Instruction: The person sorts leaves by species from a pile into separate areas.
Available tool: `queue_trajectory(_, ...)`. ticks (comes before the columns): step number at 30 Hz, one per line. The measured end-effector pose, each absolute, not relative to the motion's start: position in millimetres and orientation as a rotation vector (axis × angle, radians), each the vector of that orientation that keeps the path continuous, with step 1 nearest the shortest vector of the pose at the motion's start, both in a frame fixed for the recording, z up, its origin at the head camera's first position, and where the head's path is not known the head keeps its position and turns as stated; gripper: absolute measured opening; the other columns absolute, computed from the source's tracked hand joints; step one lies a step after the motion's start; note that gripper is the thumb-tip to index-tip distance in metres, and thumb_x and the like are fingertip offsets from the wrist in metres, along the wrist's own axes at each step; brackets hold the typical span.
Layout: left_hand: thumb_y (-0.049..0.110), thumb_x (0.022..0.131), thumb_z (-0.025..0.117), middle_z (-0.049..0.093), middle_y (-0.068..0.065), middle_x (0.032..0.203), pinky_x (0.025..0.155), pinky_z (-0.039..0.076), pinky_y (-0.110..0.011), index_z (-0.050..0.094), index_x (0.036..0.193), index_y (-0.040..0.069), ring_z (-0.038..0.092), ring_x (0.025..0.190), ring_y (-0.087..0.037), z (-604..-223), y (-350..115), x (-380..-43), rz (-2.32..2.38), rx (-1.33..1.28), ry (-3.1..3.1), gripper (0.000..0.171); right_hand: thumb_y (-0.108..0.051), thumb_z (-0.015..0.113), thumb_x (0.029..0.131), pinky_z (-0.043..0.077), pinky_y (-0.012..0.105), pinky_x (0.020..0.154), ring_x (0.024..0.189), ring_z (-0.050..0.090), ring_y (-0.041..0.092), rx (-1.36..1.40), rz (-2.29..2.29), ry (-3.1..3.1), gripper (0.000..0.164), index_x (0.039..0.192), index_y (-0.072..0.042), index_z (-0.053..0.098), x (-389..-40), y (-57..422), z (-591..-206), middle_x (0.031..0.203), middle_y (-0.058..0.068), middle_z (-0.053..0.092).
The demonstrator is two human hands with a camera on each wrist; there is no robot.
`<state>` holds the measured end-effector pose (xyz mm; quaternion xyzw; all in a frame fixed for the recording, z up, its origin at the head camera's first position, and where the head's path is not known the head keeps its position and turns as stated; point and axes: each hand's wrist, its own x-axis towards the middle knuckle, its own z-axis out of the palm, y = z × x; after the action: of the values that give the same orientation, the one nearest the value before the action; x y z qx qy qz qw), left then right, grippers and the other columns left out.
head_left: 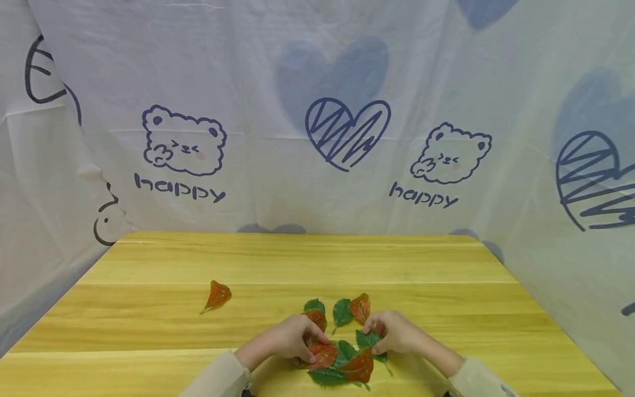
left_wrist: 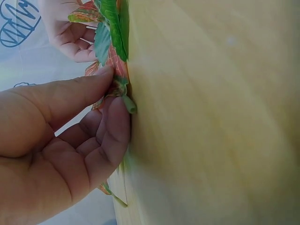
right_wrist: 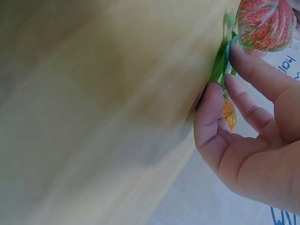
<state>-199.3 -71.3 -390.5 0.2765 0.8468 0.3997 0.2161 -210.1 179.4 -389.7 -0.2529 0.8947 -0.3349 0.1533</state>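
Red and green leaves lie in a rough ring near the front of the wooden table. On the ring's left side my left hand [head_left: 291, 337] pinches a red leaf [head_left: 324, 356] between thumb and fingers; its stem end [left_wrist: 130, 104] shows in the left wrist view. Opposite, my right hand [head_left: 399, 333] holds a green leaf [head_left: 366, 338] by its edges with thumb and fingertips. Between the hands lie a green leaf [head_left: 345, 350] and a large red leaf [head_left: 358, 367], with another green leaf [head_left: 327, 377] below. Farther back are a green leaf [head_left: 342, 312] and an orange-red leaf [head_left: 360, 306].
A single orange-red leaf [head_left: 218, 295] lies apart, on the left of the table [head_left: 149, 325]. Behind and beside the table hangs a white cloth [head_left: 263, 182] printed with hearts and bears.
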Motion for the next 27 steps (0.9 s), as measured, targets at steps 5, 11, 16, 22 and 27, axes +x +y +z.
queue_trajectory(5, -0.009, 0.072, 0.068, 0.047, 0.001, 0.052, 0.040, 0.041, -0.019, 0.067, 0.103, 0.001, 0.041, 0.042, -0.006, -390, -71, -199, 1.094, 0.773, 2.358, 0.033, 0.008, 0.072, 0.066, 0.041, 0.028, 0.055, 0.067, 0.044, 0.016, -0.679, -0.999, 2.553, 0.027, 0.088, -0.004, 0.062, -210, 180, -389, 0.071, 0.003, 0.050)
queue_trajectory(11, -0.010, 0.072, 0.068, 0.047, 0.000, 0.053, 0.040, 0.042, -0.020, 0.067, 0.103, 0.000, 0.042, 0.043, -0.007, -390, -71, -200, 1.107, 0.781, 2.346, 0.033, 0.010, 0.068, 0.069, 0.041, 0.021, 0.042, 0.048, 0.043, 0.010, -0.652, -1.097, 2.501, 0.020, 0.085, -0.001, 0.063, -209, 184, -388, 0.060, 0.001, 0.047)
queue_trajectory(16, -0.010, 0.071, 0.068, 0.046, -0.001, 0.052, 0.041, 0.044, -0.022, 0.067, 0.102, 0.000, 0.042, 0.043, -0.008, -390, -70, -200, 1.113, 0.767, 2.340, 0.032, 0.010, 0.066, 0.072, 0.043, 0.025, 0.043, 0.047, 0.041, 0.010, -0.599, -1.185, 2.434, 0.015, 0.084, 0.001, 0.066, -210, 190, -385, 0.058, 0.000, 0.045)
queue_trajectory(22, -0.010, 0.071, 0.068, 0.045, -0.001, 0.052, 0.042, 0.045, -0.024, 0.067, 0.102, 0.000, 0.041, 0.044, -0.008, -388, -70, -199, 1.115, 0.756, 2.335, 0.032, 0.007, 0.066, 0.074, 0.046, 0.030, 0.045, 0.048, 0.044, 0.011, -0.607, -1.211, 2.444, 0.014, 0.088, 0.005, 0.066, -214, 199, -378, 0.058, 0.000, 0.049)
queue_trajectory(27, -0.010, 0.071, 0.068, 0.046, -0.001, 0.052, 0.042, 0.046, -0.025, 0.067, 0.102, 0.000, 0.042, 0.044, -0.009, -388, -70, -199, 1.114, 0.739, 2.334, 0.032, 0.005, 0.065, 0.076, 0.047, 0.035, 0.047, 0.049, 0.045, 0.012, -0.572, -1.240, 2.447, 0.016, 0.092, 0.008, 0.065, -218, 208, -374, 0.058, 0.000, 0.050)
